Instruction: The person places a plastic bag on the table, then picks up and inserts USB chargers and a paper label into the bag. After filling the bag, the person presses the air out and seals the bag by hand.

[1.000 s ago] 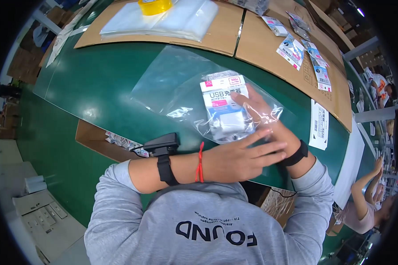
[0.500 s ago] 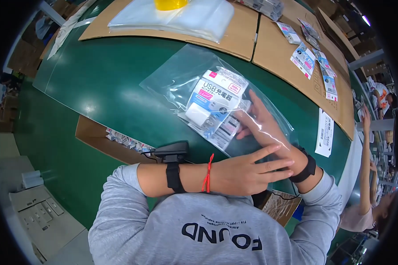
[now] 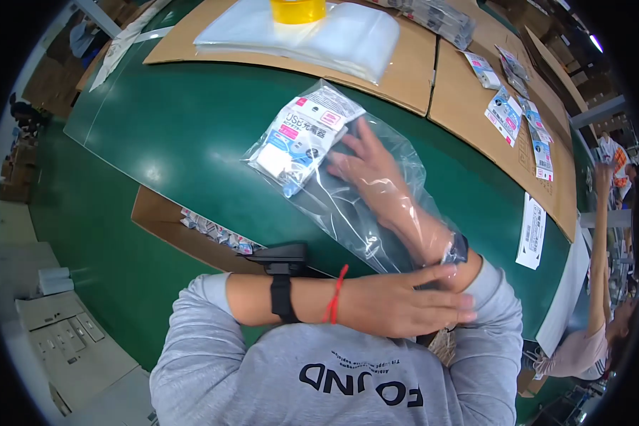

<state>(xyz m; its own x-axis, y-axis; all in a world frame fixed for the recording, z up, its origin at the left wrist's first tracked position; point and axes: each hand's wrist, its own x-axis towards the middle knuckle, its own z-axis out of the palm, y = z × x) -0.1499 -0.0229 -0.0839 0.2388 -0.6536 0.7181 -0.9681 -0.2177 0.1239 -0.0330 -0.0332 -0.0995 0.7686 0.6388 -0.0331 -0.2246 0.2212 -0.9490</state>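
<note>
Looking down from the head view, your right hand [image 3: 376, 174] is inside the clear plastic bag [image 3: 376, 206] on the green table [image 3: 184, 135], fingers spread flat behind the packaged items [image 3: 302, 138] at its closed end. Your left hand [image 3: 405, 305] lies open across your right wrist at the bag's mouth.

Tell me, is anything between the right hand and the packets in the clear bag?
Nothing visible. The right hand is inside the clear plastic bag, fingertips against the packets at its far end. The left hand rests at the bag's mouth, over the right wrist.
</note>
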